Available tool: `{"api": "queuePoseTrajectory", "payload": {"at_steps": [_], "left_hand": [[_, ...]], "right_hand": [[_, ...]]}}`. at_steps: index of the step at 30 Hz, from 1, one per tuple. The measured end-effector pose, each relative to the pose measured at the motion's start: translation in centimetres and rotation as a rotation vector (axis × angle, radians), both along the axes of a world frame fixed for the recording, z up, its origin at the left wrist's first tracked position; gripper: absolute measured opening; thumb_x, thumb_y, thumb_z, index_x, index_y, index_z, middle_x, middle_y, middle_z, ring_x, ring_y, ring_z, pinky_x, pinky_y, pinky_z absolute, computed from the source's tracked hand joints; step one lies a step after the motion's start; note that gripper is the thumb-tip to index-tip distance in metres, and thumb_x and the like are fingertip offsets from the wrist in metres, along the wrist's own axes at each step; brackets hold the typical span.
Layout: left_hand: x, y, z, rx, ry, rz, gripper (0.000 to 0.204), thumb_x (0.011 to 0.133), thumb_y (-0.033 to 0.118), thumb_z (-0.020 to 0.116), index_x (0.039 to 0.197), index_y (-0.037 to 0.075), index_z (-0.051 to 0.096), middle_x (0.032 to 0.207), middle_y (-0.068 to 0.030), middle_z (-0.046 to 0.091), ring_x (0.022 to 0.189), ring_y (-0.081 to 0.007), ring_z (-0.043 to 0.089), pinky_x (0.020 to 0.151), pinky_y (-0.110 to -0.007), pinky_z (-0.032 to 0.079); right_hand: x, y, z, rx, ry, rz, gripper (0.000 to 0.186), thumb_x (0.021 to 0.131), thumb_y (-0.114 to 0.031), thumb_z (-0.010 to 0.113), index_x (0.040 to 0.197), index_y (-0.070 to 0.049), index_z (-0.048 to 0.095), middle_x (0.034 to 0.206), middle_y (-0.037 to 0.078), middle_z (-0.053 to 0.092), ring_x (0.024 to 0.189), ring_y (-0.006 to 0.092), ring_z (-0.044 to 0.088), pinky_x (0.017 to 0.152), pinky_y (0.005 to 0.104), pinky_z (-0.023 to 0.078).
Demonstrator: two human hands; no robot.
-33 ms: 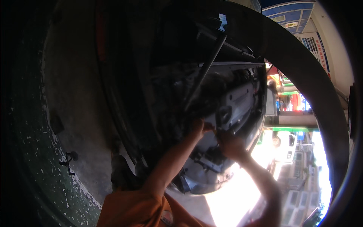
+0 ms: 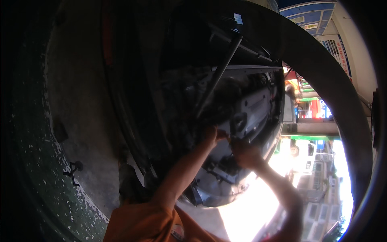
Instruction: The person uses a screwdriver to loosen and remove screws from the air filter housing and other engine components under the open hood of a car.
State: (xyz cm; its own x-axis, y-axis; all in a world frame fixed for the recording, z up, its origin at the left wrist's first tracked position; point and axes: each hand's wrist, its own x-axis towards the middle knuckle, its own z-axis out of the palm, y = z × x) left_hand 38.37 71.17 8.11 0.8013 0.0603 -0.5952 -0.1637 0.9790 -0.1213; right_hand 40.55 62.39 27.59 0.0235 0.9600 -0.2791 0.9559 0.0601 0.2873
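Observation:
Both my hands reach into the open engine bay of a dark car and meet over the engine. My left hand is closed, thumb and fingers pinched towards the other hand. Right beside it, my right hand is curled, its fingers bent inward. Whatever small thing lies between the fingertips is too dark and blurred to name. A grey engine cover with a round dark opening sits just beyond the right hand. Farther off, a hood strut slants up from the bay to the raised hood.
The raised hood arches over the top and right. The dark fender borders the bay on the left. A small stand-like metal thing lies on the floor at left. Glaring daylight and parked vehicles show at right.
My right forearm and elbow have shifted slightly to the right. The hands stay at the same spot over the engine.

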Motion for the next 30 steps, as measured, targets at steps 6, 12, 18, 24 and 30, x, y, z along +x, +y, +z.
{"api": "queuePoseTrajectory", "payload": {"at_steps": [6, 12, 18, 24, 30], "left_hand": [[0.8, -1.5, 2.0, 0.015, 0.006, -0.001, 0.029, 0.101, 0.019, 0.042, 0.112, -0.007, 0.046, 0.08, -0.0271, 0.067, 0.068, -0.0425, 0.07, 0.067, -0.053, 0.064], [-0.6, 0.1, 0.7, 0.125, 0.117, 0.009, 0.026, 0.1, 0.02, 0.043, 0.104, -0.005, 0.05, 0.075, -0.0243, 0.067, 0.059, -0.0397, 0.069, 0.059, -0.051, 0.064], [0.8, -1.0, 0.0, 0.029, 0.015, 0.012, 0.024, 0.098, 0.018, 0.044, 0.105, -0.004, 0.051, 0.075, -0.0245, 0.066, 0.059, -0.04, 0.068, 0.06, -0.051, 0.064], [1.0, -1.1, 0.4, 0.108, 0.208, -0.039, 0.027, 0.102, 0.021, 0.043, 0.104, -0.005, 0.051, 0.075, -0.0234, 0.065, 0.06, -0.0379, 0.069, 0.059, -0.046, 0.064], [0.8, -0.2, -0.8, 0.062, 0.059, 0.057, 0.026, 0.101, 0.02, 0.045, 0.104, -0.004, 0.051, 0.074, -0.0224, 0.065, 0.059, -0.0355, 0.069, 0.058, -0.046, 0.064]], "right_hand": [[3.5, -1.5, -0.1, 0.19, 0.613, -0.586, 0.024, 0.094, -0.023, 0.061, 0.095, 0.0, 0.069, 0.062, 0.011, 0.062, 0.042, 0.0149, 0.055, 0.041, 0.0276, 0.041], [1.2, -0.5, -1.3, 0.169, 0.681, -0.557, 0.023, 0.093, -0.024, 0.062, 0.098, -0.003, 0.069, 0.07, 0.009, 0.066, 0.045, 0.015, 0.057, 0.04, 0.0264, 0.043], [0.6, 0.2, 0.9, 0.01, 0.039, -0.049, 0.025, 0.09, -0.024, 0.066, 0.103, -0.003, 0.067, 0.075, 0.013, 0.066, 0.051, 0.0224, 0.059, 0.047, 0.032, 0.05], [1.3, -1.3, -1.5, 0.149, 0.757, -0.917, 0.026, 0.093, -0.024, 0.064, 0.104, -0.001, 0.065, 0.067, 0.01, 0.061, 0.052, 0.016, 0.06, 0.045, 0.0285, 0.049], [0.3, 1.0, 0.2, -0.091, -0.103, -0.002, 0.016, 0.089, -0.021, 0.065, 0.097, -0.007, 0.063, 0.09, 0.012, 0.068, 0.063, 0.0249, 0.068, 0.049, 0.0334, 0.052]]}}
